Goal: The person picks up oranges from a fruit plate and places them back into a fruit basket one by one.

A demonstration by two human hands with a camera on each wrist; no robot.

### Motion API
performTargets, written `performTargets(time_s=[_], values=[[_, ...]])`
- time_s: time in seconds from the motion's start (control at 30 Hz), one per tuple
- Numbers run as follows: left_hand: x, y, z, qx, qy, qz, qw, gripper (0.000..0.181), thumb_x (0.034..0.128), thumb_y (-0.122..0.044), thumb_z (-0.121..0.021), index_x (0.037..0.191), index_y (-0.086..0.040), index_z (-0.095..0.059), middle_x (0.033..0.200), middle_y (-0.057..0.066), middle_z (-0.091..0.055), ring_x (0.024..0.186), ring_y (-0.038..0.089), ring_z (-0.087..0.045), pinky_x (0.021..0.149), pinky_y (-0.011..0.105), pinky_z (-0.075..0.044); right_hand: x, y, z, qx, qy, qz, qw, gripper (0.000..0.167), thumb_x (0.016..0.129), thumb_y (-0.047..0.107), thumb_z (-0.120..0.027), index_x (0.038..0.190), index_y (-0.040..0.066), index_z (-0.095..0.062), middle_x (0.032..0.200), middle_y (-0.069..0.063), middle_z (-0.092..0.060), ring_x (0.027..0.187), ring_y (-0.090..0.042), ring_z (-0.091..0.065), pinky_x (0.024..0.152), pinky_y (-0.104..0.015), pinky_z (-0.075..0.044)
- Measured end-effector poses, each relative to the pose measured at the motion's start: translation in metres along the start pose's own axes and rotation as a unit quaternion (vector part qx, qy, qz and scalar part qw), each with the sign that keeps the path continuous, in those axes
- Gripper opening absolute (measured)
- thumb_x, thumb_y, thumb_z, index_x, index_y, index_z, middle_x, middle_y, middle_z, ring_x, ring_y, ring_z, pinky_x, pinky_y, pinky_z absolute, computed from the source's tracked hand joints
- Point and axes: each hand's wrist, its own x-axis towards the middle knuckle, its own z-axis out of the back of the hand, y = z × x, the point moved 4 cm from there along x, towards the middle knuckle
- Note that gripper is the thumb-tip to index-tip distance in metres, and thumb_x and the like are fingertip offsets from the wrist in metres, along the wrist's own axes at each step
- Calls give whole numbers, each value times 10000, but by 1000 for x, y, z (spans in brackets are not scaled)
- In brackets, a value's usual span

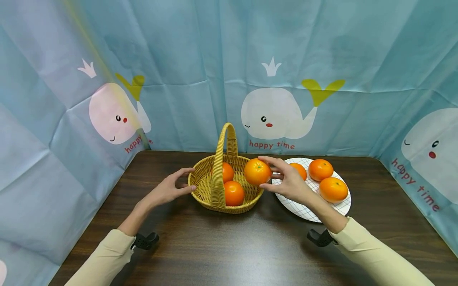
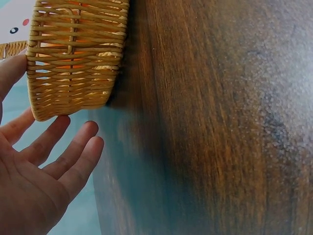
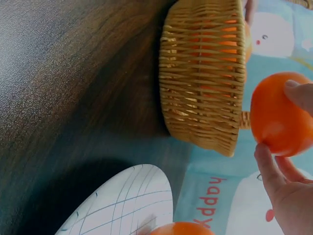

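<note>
My right hand pinches an orange between thumb and fingers, above the right end of a yellow wicker basket. In the right wrist view the held orange is above the level of the basket's rim. Two more oranges, a front one and a back one, lie inside the basket, the back one partly hidden by the handle. At the basket's left end, my left hand touches the rim with spread thumb and fingers. The left wrist view shows those fingers fairly straight against the wicker.
Right of the basket stands a white plate with a checked pattern. On it lie three oranges: one at the back, one at the right, one partly behind my right hand. A blue whale-print curtain surrounds the dark wooden table.
</note>
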Motion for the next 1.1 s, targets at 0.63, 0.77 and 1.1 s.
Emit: performTargets(time_s=[0.63, 0.77, 1.1], values=[[0, 1, -1, -164, 30, 13, 9999, 687, 972, -294, -729, 1526, -48, -406, 1465, 247, -459, 1164, 406, -608, 851, 419, -565, 0, -12, -12, -298, 300, -57, 9991, 615, 808, 22, -866, 1365, 64, -609, 1310, -129, -601, 1089, -330, -634, 896, -464, -548], [0, 1, 0, -130, 26, 26, 9999, 693, 969, -302, -731, 1528, -52, -408, 1464, 248, -461, 1145, 399, -621, 855, 422, -565, -5, -12, -5, -59, 219, -98, 9997, 447, 842, -30, -817, 1256, -19, -647, 1203, -218, -621, 1044, -393, -647, 891, -481, -545], [1, 2, 0, -142, 51, 11, 9999, 679, 972, -295, -728, 1523, -54, -413, 1466, 251, -458, 1162, 418, -605, 898, 453, -549, -21, -17, 24, -13, -260, -433, 9987, 220, 878, 7, -796, 1085, 10, -721, 1059, -152, -694, 918, -258, -711, 798, -324, -581]])
